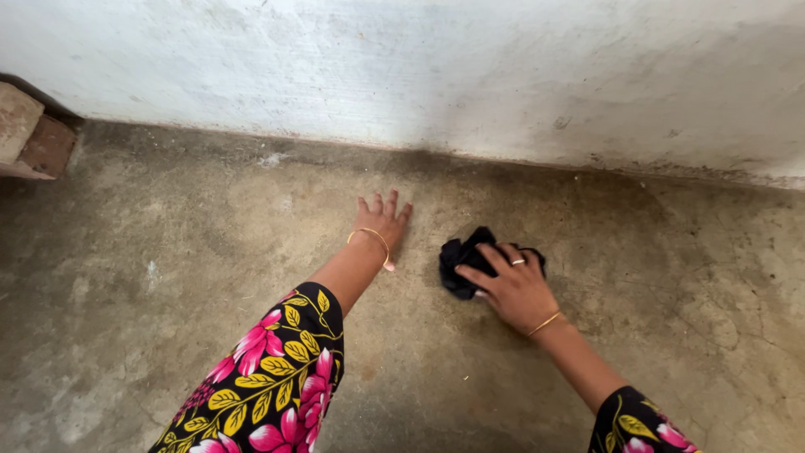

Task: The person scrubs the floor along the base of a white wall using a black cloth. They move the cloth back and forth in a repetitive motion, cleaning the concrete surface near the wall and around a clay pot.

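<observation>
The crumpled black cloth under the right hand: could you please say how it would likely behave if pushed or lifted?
The crumpled black cloth looks soft, so it would probably flop and sag when lifted. Bunched under the right hand, it likely drags rather than rolls on the rough concrete floor.

I see both arms in short black sleeves (277, 377) printed with large pink flowers and yellow-green leaves on thin stems; the same print shows on the right sleeve at the lower edge. My left hand (381, 220) has a thin gold bangle (370, 239) at the wrist. My right hand (513, 289) wears a matching gold bangle and a pale ring (518, 262) on one finger.
</observation>
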